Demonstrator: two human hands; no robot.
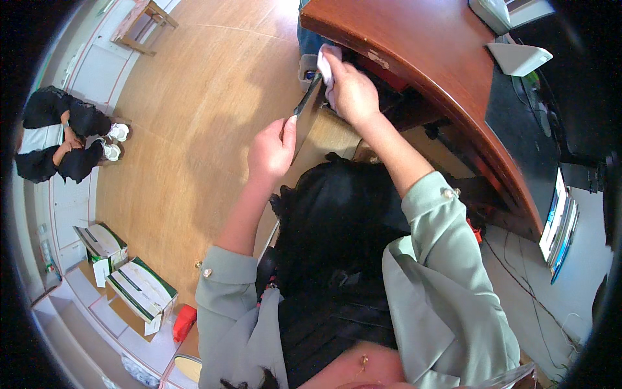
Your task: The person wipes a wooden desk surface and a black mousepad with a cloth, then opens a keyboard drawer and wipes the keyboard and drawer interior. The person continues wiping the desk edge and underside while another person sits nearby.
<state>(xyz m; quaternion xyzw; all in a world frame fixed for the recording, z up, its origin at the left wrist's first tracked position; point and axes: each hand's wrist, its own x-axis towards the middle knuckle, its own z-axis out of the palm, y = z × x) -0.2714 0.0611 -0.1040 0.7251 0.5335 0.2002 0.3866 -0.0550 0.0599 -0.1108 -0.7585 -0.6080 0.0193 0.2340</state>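
Note:
A thin flat panel with a dark edge (307, 119) is held up on its edge in front of me, seen nearly edge-on; what it is, I cannot tell. My left hand (273, 148) grips its near end, thumb along the dark edge. A pale pinkish-white cloth (327, 63) is bunched in my right hand (356, 92), pressed against the far end of the panel. My right hand is close to the curved front of a reddish-brown wooden desk (413, 44), whose edge has a chipped patch.
A plastic bin (306, 65) stands beyond the panel. On the desk are a white stand (522, 58) and a black mat (515, 116). A seated person (63, 136), a wooden stool (141, 24), cardboard boxes (143, 289) and a red object (184, 323) are at the left.

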